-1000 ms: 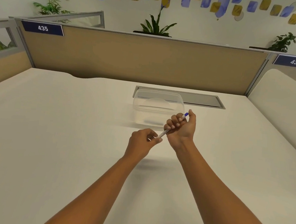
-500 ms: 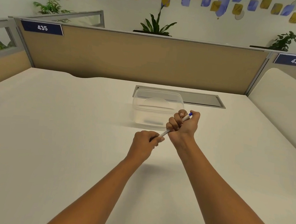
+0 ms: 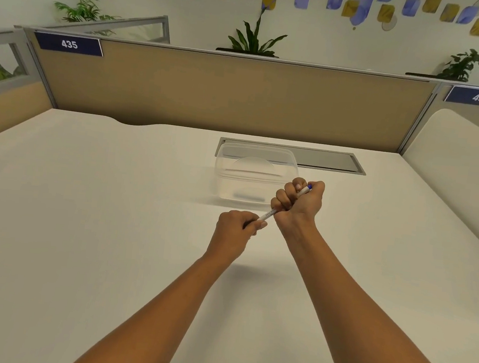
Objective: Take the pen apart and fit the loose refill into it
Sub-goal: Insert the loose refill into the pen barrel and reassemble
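A slim white pen (image 3: 269, 214) with a blue end cap runs diagonally between my two hands, above the middle of the white desk. My right hand (image 3: 299, 205) is fisted around its upper part, and the blue end shows beside the thumb. My left hand (image 3: 237, 228) pinches the lower tip end with its fingers. Only a short stretch of the barrel shows between the hands. A faint dark stick-like shape lies inside the clear plastic box (image 3: 226, 180) just behind my hands; I cannot tell what it is.
The clear box stands in front of a grey cable hatch (image 3: 332, 161) set into the desk. A tan partition (image 3: 226, 94) closes the far edge, and a cream side panel (image 3: 457, 174) rises on the right.
My right thumb has folded down over the pen's blue end, closing the fist. Both hands have stayed in nearly the same place.
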The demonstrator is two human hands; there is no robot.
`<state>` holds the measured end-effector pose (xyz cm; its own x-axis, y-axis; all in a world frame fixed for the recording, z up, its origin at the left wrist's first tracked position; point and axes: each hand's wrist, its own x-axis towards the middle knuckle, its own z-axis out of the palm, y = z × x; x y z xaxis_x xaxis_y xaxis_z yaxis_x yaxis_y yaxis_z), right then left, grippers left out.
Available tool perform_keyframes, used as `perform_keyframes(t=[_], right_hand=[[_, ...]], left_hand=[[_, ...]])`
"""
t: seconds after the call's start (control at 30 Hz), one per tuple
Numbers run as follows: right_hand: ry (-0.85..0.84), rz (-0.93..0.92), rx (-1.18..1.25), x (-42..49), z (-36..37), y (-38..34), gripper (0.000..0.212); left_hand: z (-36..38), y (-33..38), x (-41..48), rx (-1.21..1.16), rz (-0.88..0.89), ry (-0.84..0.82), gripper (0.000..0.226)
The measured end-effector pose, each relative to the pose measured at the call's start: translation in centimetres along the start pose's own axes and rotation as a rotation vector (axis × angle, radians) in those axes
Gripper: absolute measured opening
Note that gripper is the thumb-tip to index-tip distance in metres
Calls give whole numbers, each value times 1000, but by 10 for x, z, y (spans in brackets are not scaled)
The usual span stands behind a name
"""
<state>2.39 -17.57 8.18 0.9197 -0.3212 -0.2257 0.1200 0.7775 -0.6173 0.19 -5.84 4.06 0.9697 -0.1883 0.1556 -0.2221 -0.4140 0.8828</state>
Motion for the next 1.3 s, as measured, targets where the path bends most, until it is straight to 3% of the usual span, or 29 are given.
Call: perform_keyframes(t=[0.37, 0.5, 0.57, 0.7, 0.8, 0.93, 1.03, 1.17, 1.3], right_hand=[[-63, -6, 82, 0, -9, 6, 32], [-48, -30, 3, 4, -14, 9, 33], [-49, -87, -180, 6, -20, 9, 38], [-123, -334, -830, 10, -37, 4, 32], [-203, -287, -947, 13, -44, -9, 21], [-371, -54, -997, 10, -47, -25, 20], [-461, 94, -1158, 4, -45, -34, 13], [-394, 56, -1614, -6, -37, -32, 10], [-313, -57, -1696, -11, -39, -23, 13]], left_hand=[[-8, -6, 4, -27, -14, 44, 18], [-14, -11, 8, -65, -40, 72, 15], [-17, -15, 9, -73, -53, 82, 15], [-25, -24, 11, -72, -85, 93, 13], [-34, -31, 15, -90, -148, 124, 8], [-53, -35, 21, -194, -242, 111, 18], [-62, -35, 25, -122, -229, 52, 21], [-60, -28, 30, 3, -176, -23, 24], [-51, -30, 32, 118, -95, 91, 54]])
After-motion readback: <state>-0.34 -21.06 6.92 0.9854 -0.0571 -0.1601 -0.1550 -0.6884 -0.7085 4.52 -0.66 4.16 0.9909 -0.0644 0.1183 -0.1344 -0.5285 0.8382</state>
